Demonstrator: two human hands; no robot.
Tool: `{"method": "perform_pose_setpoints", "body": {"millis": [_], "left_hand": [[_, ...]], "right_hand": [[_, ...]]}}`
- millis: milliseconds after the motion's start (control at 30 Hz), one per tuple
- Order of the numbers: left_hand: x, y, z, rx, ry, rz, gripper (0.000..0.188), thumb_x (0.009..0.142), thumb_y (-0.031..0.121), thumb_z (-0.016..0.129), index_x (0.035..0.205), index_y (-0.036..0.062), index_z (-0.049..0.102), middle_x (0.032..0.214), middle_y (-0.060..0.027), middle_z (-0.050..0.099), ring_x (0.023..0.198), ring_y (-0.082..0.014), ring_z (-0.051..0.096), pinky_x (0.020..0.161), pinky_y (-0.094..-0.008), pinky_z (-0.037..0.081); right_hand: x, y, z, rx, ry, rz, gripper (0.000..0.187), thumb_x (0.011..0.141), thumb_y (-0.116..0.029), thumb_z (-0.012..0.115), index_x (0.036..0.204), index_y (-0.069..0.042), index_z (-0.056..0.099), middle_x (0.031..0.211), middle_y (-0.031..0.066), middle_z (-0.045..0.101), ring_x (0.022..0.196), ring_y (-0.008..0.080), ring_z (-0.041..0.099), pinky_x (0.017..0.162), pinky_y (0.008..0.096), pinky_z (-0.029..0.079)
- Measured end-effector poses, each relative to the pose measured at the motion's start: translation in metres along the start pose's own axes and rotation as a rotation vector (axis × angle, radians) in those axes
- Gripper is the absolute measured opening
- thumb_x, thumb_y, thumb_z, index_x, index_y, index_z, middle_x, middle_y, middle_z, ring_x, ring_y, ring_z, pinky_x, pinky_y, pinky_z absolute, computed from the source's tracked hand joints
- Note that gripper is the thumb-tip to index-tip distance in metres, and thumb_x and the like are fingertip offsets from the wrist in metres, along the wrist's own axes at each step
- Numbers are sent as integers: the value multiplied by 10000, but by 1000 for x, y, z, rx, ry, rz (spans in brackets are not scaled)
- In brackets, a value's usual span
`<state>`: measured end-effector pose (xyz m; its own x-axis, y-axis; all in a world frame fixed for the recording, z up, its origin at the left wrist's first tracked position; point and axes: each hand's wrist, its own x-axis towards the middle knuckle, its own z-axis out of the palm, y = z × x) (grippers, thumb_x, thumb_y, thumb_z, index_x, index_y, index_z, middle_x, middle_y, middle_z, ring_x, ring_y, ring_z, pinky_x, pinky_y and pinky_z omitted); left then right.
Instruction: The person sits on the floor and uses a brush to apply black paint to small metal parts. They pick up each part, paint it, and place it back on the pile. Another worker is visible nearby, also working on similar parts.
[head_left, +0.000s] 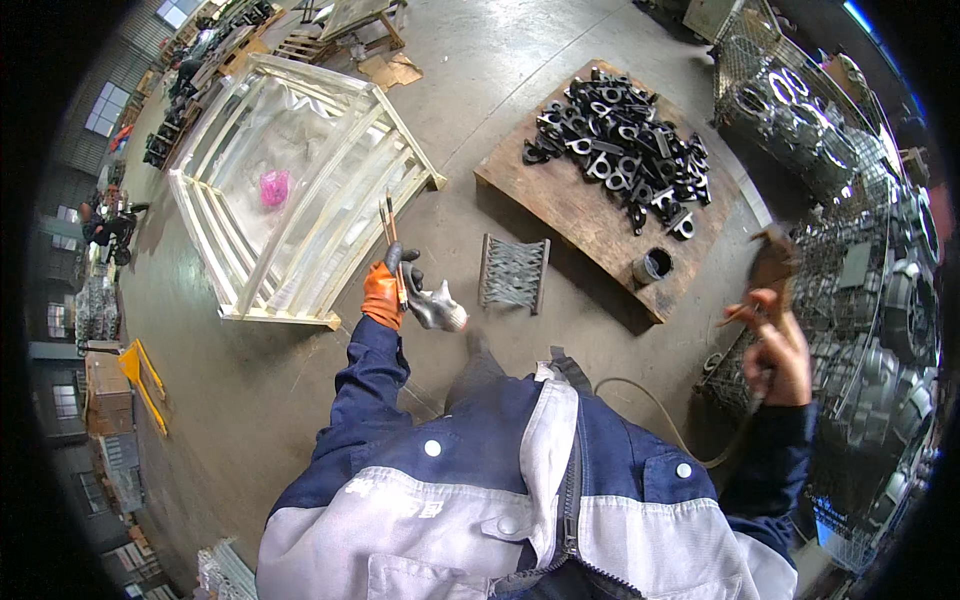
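Observation:
My left hand, in an orange glove with dark fingers, is closed around two thin sticks that look like slender brushes pointing up. A grey-and-white work glove hangs from the same hand, on its right side. Out to the right, my bare right hand is raised with its fingers bent. At its fingertips is a brown, irregular thing, blurred, and I cannot make out its kind. The fingers appear to pinch it.
Black metal brackets and a dark cup sit on a wooden-topped table. A metal lattice stand is ahead. Left stands a plastic-wrapped wooden crate with a pink bag. Wire cages of metal castings line the right; a hose trails nearby.

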<state>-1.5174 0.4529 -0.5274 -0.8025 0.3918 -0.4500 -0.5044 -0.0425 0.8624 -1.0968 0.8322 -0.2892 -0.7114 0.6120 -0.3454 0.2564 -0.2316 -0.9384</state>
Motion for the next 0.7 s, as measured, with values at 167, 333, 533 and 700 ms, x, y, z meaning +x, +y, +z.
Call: {"method": "perform_pose_setpoints", "body": {"millis": [167, 333, 533, 700], "left_hand": [[66, 20, 7, 90, -86, -62, 495, 939, 418, 612, 1029, -67, 636, 601, -94, 604, 446, -179, 555, 430, -317, 454], [160, 54, 32, 104, -233, -157, 378, 940, 324, 623, 1019, -43, 663, 579, -107, 604, 418, -223, 554, 398, -353, 459], [249, 66, 102, 239, -214, -230, 338, 949, 334, 611, 911, 10, 703, 575, -50, 587, 416, -134, 507, 380, -274, 376], [291, 38, 155, 426, -191, -23, 304, 918, 336, 625, 903, 46, 714, 633, -51, 607, 460, -156, 554, 423, -298, 428]], "right_hand": [[74, 84, 70, 195, -108, 403, 569, 825, -61, 522, 1387, -74, 432, 1243, 144, 589, 586, 151, 596, 405, 236, 380], [138, 118, 136, 338, -51, 533, 541, 827, -58, 555, 1360, -61, 462, 1165, 59, 586, 755, 142, 625, 445, 230, 413], [211, 119, 146, 242, 24, 456, 426, 905, -167, 618, 1293, -39, 497, 1147, 69, 578, 767, 130, 640, 440, 218, 448], [296, 151, 120, 217, 14, 340, 286, 955, -144, 570, 1222, -53, 520, 1129, 59, 602, 620, 118, 622, 409, 219, 440]]}}
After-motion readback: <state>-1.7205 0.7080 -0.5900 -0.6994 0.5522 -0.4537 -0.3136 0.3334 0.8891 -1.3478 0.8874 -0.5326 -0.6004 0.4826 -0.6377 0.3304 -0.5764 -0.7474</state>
